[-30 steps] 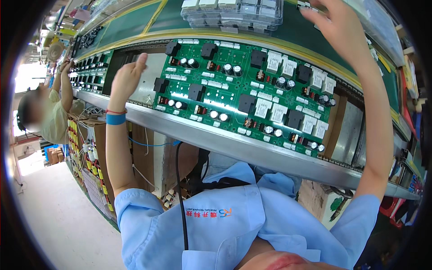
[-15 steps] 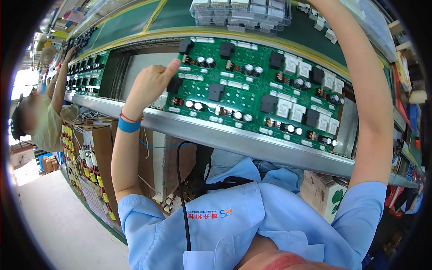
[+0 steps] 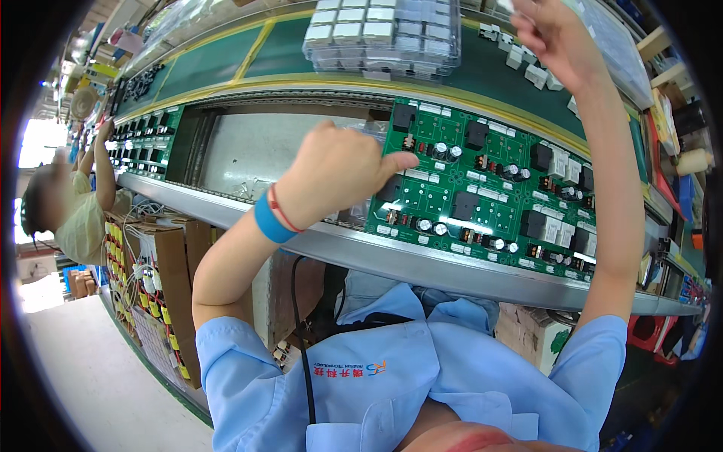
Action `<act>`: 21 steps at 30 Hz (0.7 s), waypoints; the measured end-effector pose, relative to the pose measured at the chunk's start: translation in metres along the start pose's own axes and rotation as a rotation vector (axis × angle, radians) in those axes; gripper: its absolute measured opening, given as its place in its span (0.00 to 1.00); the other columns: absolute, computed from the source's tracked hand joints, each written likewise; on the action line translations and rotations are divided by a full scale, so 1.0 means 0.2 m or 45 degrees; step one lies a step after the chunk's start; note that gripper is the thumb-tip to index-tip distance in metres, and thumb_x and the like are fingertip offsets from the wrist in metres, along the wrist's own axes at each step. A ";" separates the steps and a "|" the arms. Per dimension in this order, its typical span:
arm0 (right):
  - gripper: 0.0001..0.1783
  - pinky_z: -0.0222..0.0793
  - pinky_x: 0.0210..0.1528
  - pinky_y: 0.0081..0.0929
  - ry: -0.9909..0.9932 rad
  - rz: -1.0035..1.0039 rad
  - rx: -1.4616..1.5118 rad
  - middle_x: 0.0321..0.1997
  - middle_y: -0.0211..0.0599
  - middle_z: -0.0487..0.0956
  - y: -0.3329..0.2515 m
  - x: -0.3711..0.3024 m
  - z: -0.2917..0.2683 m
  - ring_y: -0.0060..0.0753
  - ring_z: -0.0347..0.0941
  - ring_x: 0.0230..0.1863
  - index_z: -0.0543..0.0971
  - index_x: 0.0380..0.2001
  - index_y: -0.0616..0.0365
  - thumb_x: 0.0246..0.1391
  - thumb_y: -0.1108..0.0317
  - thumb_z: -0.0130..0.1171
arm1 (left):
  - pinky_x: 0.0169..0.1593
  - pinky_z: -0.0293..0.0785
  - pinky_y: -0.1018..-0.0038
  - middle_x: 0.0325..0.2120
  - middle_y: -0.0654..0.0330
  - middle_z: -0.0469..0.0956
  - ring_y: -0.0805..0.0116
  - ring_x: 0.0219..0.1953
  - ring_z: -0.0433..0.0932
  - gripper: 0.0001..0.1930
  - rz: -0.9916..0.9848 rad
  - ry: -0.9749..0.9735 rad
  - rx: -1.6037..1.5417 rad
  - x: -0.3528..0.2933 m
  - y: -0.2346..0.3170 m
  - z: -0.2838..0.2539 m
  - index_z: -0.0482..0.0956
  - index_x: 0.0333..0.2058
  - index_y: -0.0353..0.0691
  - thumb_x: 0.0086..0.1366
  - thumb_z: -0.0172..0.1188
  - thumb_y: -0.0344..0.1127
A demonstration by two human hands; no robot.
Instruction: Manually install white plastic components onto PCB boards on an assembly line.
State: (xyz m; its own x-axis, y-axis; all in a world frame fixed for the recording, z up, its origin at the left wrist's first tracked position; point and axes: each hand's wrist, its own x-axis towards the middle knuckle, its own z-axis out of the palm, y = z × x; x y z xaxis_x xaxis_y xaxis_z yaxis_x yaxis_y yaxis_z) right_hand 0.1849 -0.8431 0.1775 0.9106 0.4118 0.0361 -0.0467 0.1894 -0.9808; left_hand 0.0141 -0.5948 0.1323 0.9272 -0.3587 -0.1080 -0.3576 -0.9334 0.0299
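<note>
A green circuit board panel [image 3: 444,181] lies on the metal rails, with black and white relays, capacitors and small connectors on it. At its left edge is my left hand [image 3: 335,166], fingers curled and thumb stretched over the board's edge. The undersides of those fingers are hidden. My right hand [image 3: 557,41] is raised beyond the panel at the top of the picture, fingers bent around a white block-shaped relay [image 3: 506,4] that the frame edge partly cuts off. Below that hand, several loose white relays [image 3: 520,56] lie on the green belt.
Stacked clear plastic trays [image 3: 382,53] with white relays stand on the green belt [image 3: 290,49]. Left of my panel, a metal plate [image 3: 256,147] shows between the rails. Farther left, another person [image 3: 75,203] works by more boards [image 3: 143,139]. A cardboard box [image 3: 162,256] stands below the rail.
The panel has slid right along the rails together with my left hand, baring the metal plate. My right hand has come into view at the top with a white relay.
</note>
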 end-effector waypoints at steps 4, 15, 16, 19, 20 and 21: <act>0.16 0.66 0.27 0.19 0.096 0.260 -0.524 0.38 0.35 0.77 -0.05 -0.25 -0.01 0.26 0.75 0.36 0.73 0.45 0.60 0.54 0.69 0.61 | 0.31 0.71 0.69 0.16 0.52 0.74 0.56 0.20 0.73 0.21 -0.156 0.532 0.064 0.16 -0.09 -0.28 0.82 0.27 0.36 0.62 0.62 0.52; 0.22 0.73 0.48 0.38 -0.263 -0.343 -1.592 0.44 0.46 0.77 0.27 -0.52 -0.03 0.49 0.77 0.43 0.77 0.50 0.62 0.50 0.71 0.61 | 0.57 0.62 0.60 0.41 0.50 0.76 0.53 0.48 0.74 0.12 -0.070 0.554 0.384 0.86 -0.23 -0.33 0.79 0.37 0.36 0.53 0.55 0.30; 0.22 0.73 0.46 0.40 -0.277 -0.380 -1.730 0.44 0.47 0.77 0.28 -0.53 -0.02 0.51 0.77 0.43 0.75 0.51 0.63 0.50 0.71 0.61 | 0.57 0.62 0.60 0.41 0.50 0.76 0.53 0.48 0.74 0.11 -0.025 0.610 0.422 0.87 -0.24 -0.32 0.78 0.37 0.37 0.53 0.55 0.30; 0.24 0.74 0.39 0.43 -0.286 -0.629 -1.869 0.37 0.47 0.80 0.33 -0.52 -0.02 0.52 0.78 0.38 0.73 0.52 0.62 0.49 0.72 0.61 | 0.56 0.62 0.59 0.40 0.51 0.76 0.54 0.48 0.75 0.13 0.021 0.626 0.452 0.87 -0.23 -0.34 0.76 0.39 0.36 0.54 0.56 0.30; 0.24 0.74 0.39 0.43 -0.291 -0.628 -1.868 0.37 0.47 0.80 0.32 -0.52 0.00 0.52 0.78 0.38 0.73 0.52 0.62 0.49 0.72 0.61 | 0.56 0.63 0.59 0.40 0.50 0.77 0.54 0.48 0.75 0.14 0.046 0.608 0.431 0.87 -0.22 -0.35 0.75 0.40 0.36 0.54 0.56 0.30; 0.24 0.73 0.35 0.44 -0.298 -0.563 -1.930 0.33 0.45 0.80 0.31 -0.52 0.02 0.51 0.78 0.36 0.72 0.51 0.61 0.48 0.73 0.61 | 0.56 0.63 0.59 0.39 0.50 0.78 0.53 0.47 0.76 0.14 0.072 0.592 0.409 0.87 -0.22 -0.36 0.74 0.41 0.35 0.54 0.56 0.29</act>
State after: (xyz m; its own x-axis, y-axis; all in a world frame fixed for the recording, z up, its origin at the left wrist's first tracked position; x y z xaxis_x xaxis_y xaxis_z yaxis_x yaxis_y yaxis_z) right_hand 0.0867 -0.8710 0.1131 0.6539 0.7161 0.2441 0.7553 -0.6366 -0.1555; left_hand 0.1986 -0.6166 0.1840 0.8312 -0.4429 0.3361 -0.3566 -0.8884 -0.2889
